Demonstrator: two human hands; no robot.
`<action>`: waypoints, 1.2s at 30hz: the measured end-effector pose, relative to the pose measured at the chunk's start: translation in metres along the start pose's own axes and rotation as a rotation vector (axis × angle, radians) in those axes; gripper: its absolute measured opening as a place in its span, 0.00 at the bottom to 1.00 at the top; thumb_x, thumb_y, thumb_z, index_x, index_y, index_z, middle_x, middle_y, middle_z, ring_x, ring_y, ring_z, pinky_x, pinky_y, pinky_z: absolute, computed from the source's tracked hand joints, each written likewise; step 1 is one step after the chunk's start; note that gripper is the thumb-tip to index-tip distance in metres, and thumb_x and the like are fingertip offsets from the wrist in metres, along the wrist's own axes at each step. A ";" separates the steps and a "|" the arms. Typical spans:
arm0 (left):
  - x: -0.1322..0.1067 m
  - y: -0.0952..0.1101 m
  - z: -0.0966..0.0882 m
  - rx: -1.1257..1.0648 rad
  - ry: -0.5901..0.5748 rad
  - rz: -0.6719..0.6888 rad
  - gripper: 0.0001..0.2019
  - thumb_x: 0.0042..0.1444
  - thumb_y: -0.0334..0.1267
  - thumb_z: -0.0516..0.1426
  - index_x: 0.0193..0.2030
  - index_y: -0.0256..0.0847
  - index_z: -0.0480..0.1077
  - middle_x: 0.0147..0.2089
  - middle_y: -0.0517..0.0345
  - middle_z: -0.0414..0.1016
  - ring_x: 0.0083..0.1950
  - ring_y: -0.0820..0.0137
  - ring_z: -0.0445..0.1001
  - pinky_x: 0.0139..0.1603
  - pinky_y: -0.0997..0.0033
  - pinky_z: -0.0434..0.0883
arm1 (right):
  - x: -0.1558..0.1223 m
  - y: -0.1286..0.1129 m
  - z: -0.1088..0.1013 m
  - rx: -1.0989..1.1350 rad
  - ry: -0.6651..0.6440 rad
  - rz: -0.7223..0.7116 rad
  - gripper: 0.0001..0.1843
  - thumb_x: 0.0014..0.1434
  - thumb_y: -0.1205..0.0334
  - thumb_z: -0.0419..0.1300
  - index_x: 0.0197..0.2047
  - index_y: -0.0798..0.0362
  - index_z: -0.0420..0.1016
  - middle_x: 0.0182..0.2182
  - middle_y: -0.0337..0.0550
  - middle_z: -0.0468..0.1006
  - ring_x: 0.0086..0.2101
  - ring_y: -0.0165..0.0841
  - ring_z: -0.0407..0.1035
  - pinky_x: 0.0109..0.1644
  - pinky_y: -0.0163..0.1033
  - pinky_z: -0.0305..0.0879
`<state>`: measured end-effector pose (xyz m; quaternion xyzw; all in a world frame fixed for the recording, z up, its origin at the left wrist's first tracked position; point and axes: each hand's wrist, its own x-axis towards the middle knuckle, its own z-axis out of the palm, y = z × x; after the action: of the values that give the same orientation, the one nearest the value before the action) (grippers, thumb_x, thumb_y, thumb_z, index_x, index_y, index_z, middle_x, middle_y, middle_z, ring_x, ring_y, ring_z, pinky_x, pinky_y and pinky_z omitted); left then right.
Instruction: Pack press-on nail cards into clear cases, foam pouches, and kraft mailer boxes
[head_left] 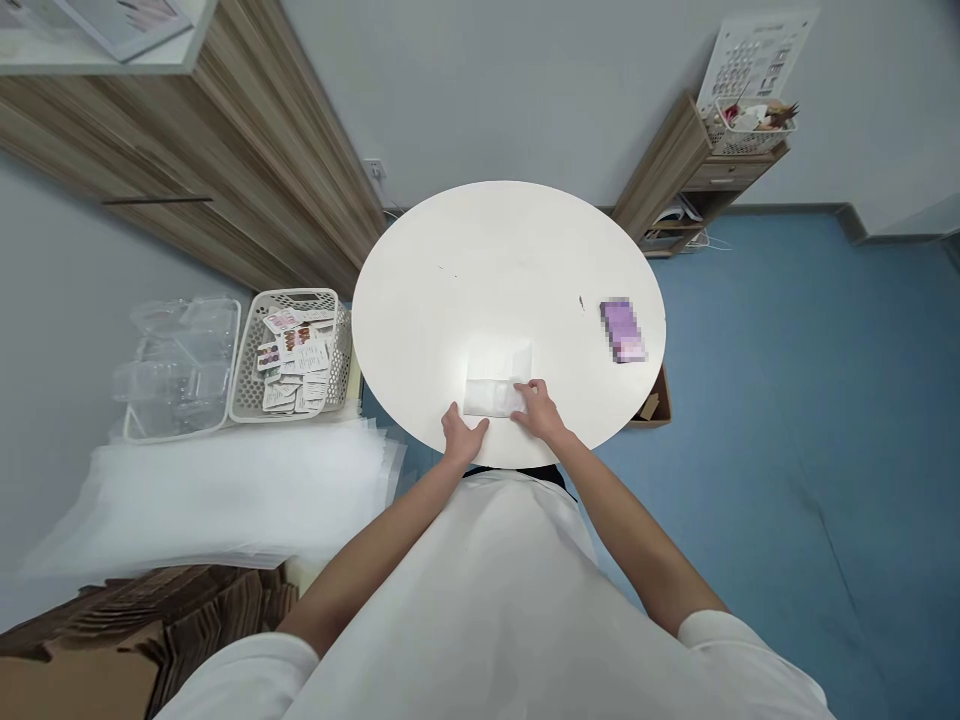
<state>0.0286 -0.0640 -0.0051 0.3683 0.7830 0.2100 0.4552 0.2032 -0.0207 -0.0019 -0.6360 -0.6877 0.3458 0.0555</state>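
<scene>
A white sheet of foam wrap (498, 372) lies on the round white table (480, 260) near its front edge, its near part folded over into a thicker band. My left hand (463, 434) rests at the band's left end, fingers flat and pressed on the table edge. My right hand (537, 408) lies on the band's right end with fingers curled over it, pressing it down. Whether anything is inside the fold is hidden.
A purple flat object (622, 330) lies at the table's right. Left of the table stand a white basket of small packets (294, 352), clear plastic trays (174, 368), stacked white foam sheets (217, 500) and cardboard (112, 630). Wooden cabinets stand behind.
</scene>
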 end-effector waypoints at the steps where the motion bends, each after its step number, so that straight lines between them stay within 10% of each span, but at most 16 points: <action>1: 0.002 0.001 0.001 -0.071 -0.004 -0.039 0.39 0.45 0.49 0.57 0.61 0.42 0.43 0.63 0.45 0.43 0.61 0.60 0.53 0.55 0.64 0.59 | 0.000 0.000 0.000 0.004 -0.010 -0.009 0.31 0.48 0.59 0.60 0.55 0.44 0.55 0.51 0.44 0.52 0.36 0.31 0.66 0.40 0.39 0.63; 9: 0.021 0.016 -0.003 -0.276 -0.042 -0.244 0.33 0.38 0.42 0.63 0.52 0.40 0.56 0.49 0.47 0.64 0.42 0.66 0.69 0.35 0.70 0.66 | -0.001 0.001 0.003 0.047 -0.088 -0.080 0.34 0.44 0.59 0.63 0.54 0.44 0.56 0.50 0.43 0.52 0.34 0.29 0.64 0.38 0.38 0.62; 16: 0.018 0.027 -0.006 -0.014 -0.184 0.052 0.04 0.44 0.36 0.55 0.25 0.40 0.63 0.25 0.62 0.64 0.26 0.75 0.63 0.26 0.75 0.60 | 0.002 0.001 0.004 0.105 -0.085 -0.117 0.33 0.42 0.61 0.63 0.52 0.46 0.57 0.45 0.43 0.55 0.38 0.31 0.63 0.39 0.39 0.62; 26: 0.003 0.037 0.032 0.428 -0.180 0.556 0.03 0.49 0.33 0.51 0.31 0.40 0.64 0.31 0.56 0.66 0.33 0.68 0.67 0.34 0.69 0.65 | 0.002 0.007 -0.005 0.395 -0.152 -0.114 0.25 0.46 0.64 0.58 0.50 0.51 0.62 0.38 0.42 0.61 0.31 0.28 0.61 0.40 0.38 0.62; 36: -0.007 0.013 0.023 0.540 -0.162 0.829 0.17 0.49 0.37 0.53 0.48 0.40 0.63 0.38 0.52 0.62 0.41 0.64 0.63 0.42 0.61 0.65 | 0.005 -0.008 0.011 0.363 0.095 0.067 0.16 0.52 0.50 0.52 0.39 0.50 0.67 0.31 0.39 0.65 0.31 0.29 0.61 0.36 0.37 0.60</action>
<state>0.0553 -0.0612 -0.0040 0.7682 0.5593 0.1338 0.2813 0.1902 -0.0203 -0.0072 -0.6536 -0.5890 0.4355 0.1904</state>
